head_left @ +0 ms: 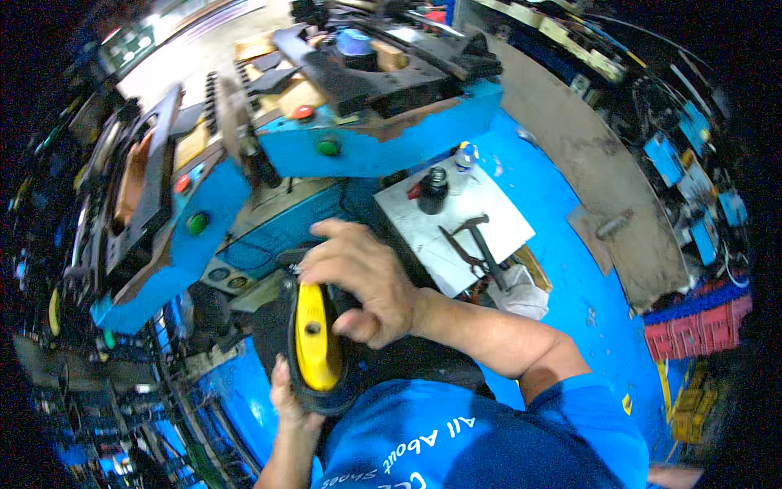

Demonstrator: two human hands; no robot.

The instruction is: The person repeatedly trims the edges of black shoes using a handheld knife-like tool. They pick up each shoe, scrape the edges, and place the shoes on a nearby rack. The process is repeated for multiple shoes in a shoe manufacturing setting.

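**A:** Head view first. What are the hands doing?

**B:** The right hand (362,281) curls over the top of a black shoe (314,342) on a yellow last (316,338), fingers bent and pressing on its upper end. The left hand (289,403) cups the shoe's lower end from beneath, fingers wrapped round the sole edge. Both are closed on it. The shoe sits just below the picture's centre, close to the person's chest.

**A:** And around it?

**B:** At 12 o'clock from the shoe rises a blue machine (366,138) with green buttons (328,147) and red ones (one pair per station, it seems). At 10 o'clock another blue station (175,253) of the machine leans in, very near the shoe. At 2 o'clock a grey plate (481,216) lies on the blue bench (562,269), carrying a dark bottle (433,189), a small capped bottle (464,156) and pincers (476,244). A white rag (521,293) lies just beside the plate's near corner.

**A:** Anything in the way?

**B:** The machine parts crowd the shoe at 10 through 12 o'clock. The right forearm crosses between shoe and rag.

**A:** Open room?

**B:** The bench surface at 3 o'clock, running out to a brown board (603,187) at its far edge; red crates (700,322) stand beyond it at the rim.
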